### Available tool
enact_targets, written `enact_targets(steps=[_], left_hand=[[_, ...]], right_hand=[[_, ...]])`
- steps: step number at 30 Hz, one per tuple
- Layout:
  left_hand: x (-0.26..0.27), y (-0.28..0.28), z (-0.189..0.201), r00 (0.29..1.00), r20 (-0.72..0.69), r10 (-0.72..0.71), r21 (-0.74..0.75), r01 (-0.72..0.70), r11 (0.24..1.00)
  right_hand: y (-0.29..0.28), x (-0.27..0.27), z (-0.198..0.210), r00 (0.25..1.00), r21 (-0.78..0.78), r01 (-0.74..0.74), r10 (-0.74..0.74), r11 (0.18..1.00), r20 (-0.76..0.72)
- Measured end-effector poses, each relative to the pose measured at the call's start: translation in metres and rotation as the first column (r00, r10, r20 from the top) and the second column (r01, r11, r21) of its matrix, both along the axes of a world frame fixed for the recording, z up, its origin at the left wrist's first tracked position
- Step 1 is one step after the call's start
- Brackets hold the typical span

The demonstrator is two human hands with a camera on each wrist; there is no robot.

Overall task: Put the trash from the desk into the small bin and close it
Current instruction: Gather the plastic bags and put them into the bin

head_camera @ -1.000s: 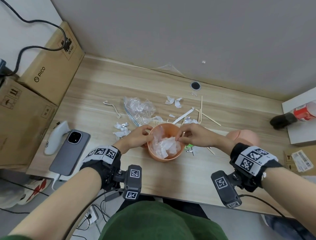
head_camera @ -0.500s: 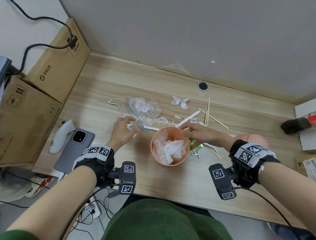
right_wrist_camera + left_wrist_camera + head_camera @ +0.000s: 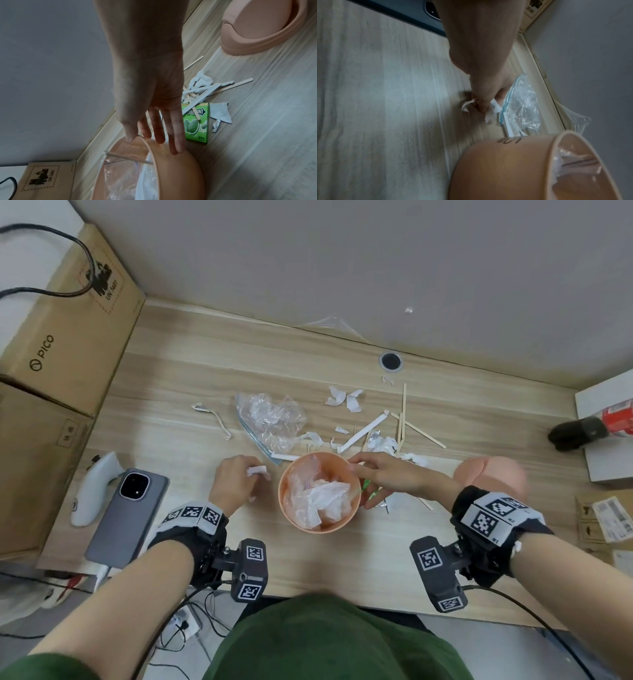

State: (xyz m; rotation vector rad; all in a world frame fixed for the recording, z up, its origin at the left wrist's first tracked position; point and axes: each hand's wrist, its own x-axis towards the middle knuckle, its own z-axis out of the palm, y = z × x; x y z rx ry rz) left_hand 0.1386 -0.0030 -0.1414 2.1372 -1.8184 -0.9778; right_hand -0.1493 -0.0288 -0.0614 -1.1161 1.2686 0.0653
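Note:
The small orange bin (image 3: 287, 510) stands open near the desk's front edge, holding crumpled plastic and white paper. My left hand (image 3: 257, 474) is just left of it and pinches white paper scraps (image 3: 493, 110) low over the desk. My right hand (image 3: 359, 486) lies with straight fingers (image 3: 175, 142) against the bin's right rim and outer wall (image 3: 185, 173). The bin's lid (image 3: 489, 477) rests to the right. Loose trash lies behind: a clear zip bag (image 3: 270, 419), wooden sticks (image 3: 404, 419), paper bits (image 3: 346, 398), a green gum box (image 3: 195, 121), and a foil wrapper (image 3: 216, 125).
A phone (image 3: 126, 518) and a white controller (image 3: 92, 487) lie at the front left, beside stacked cardboard boxes (image 3: 68, 320). At the right edge a bottle (image 3: 589, 429) lies on a white box (image 3: 609, 467). A cable hole (image 3: 390, 360) sits by the wall.
My left hand left the bin's rim, moved left and picked up paper scraps. My right hand came out of the bin's mouth and now rests on its right side.

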Motion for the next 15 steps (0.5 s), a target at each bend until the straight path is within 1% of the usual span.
enact_targets(steps=[1,3,4,5,6,7,9,10,11,12,13,14,15], left_hand=[[0.001,0.0,0.002,0.999,-0.035,0.031,-0.002,-0.031,1.0],[0.001,-0.005,0.01,0.979,-0.142,0.146,-0.004,-0.148,0.989],[0.0,-0.01,0.018,0.95,-0.236,0.206,-0.004,-0.213,0.977],[-0.004,-0.017,0.03,0.902,-0.353,0.247,0.006,-0.262,0.965],[-0.01,-0.023,0.046,0.847,-0.465,0.258,0.031,-0.276,0.961],[-0.016,-0.029,0.062,0.799,-0.559,0.222,0.049,-0.235,0.971],[-0.035,-0.035,0.091,0.743,-0.665,0.079,0.071,-0.042,0.997],[-0.044,-0.035,0.102,0.74,-0.673,-0.015,0.072,0.085,0.994],[-0.052,-0.036,0.106,0.763,-0.629,-0.147,0.057,0.234,0.971],[-0.059,-0.037,0.107,0.78,-0.543,-0.31,0.058,0.403,0.913],[-0.064,-0.038,0.105,0.762,-0.426,-0.487,0.096,0.573,0.814],[-0.066,-0.04,0.103,0.707,-0.32,-0.631,0.161,0.697,0.699],[-0.066,-0.042,0.103,0.648,-0.277,-0.709,0.217,0.761,0.611]], right_hand=[[0.0,0.0,0.0,1.0,-0.003,0.006,-0.006,1.0,0.005],[0.0,0.002,0.002,1.0,-0.015,0.012,-0.012,1.0,0.017],[0.0,0.002,0.003,1.0,-0.021,0.015,-0.014,1.0,0.023],[0.0,0.003,0.003,0.999,-0.024,0.018,-0.017,1.0,0.027],[0.0,0.003,0.004,0.999,-0.026,0.021,-0.02,0.999,0.029],[0.0,0.002,0.004,0.999,-0.027,0.023,-0.022,0.999,0.031],[0.001,0.003,0.004,0.999,-0.034,0.028,-0.027,0.999,0.033],[0.002,0.003,0.005,0.999,-0.037,0.03,-0.029,0.999,0.034],[0.003,0.003,0.006,0.999,-0.039,0.032,-0.031,0.999,0.034],[0.003,0.003,0.007,0.999,-0.04,0.033,-0.032,0.999,0.034],[0.003,0.002,0.007,0.999,-0.043,0.035,-0.033,0.998,0.034],[0.003,0.001,0.008,0.999,-0.05,0.033,-0.032,0.998,0.034],[0.002,0.0,0.008,0.999,-0.055,0.028,-0.026,0.998,0.033]])
